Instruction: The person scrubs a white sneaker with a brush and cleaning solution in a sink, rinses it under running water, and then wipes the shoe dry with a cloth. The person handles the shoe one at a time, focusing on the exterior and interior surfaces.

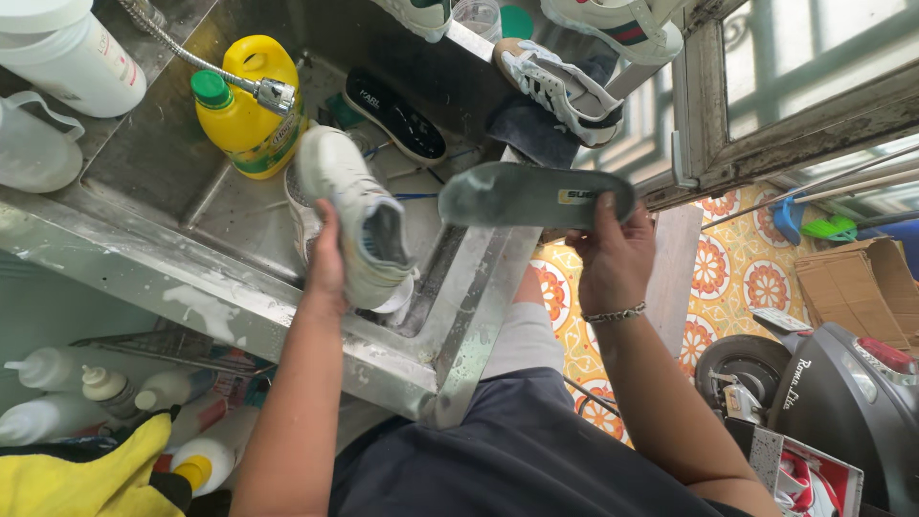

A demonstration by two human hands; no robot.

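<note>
Steel sink (287, 316): fills the left and centre of the frame, wet, with a yellow bottle (251, 110) at its upper left under a hose head (275, 94).
Left hand (325, 268): centre of the frame, fingers clamped on a white shoe (359, 225) held over the sink.
Right hand (613, 254): right of centre, fingers clamped on the end of a grey insole (522, 196), held level just right of the shoe.
Black insole (397, 115): lies in the sink, above the shoe.
Sneakers (560, 86): rest on the ledge at the upper right.
Spray bottles (105, 388): lower left, beside a yellow cloth (86, 474).
</note>
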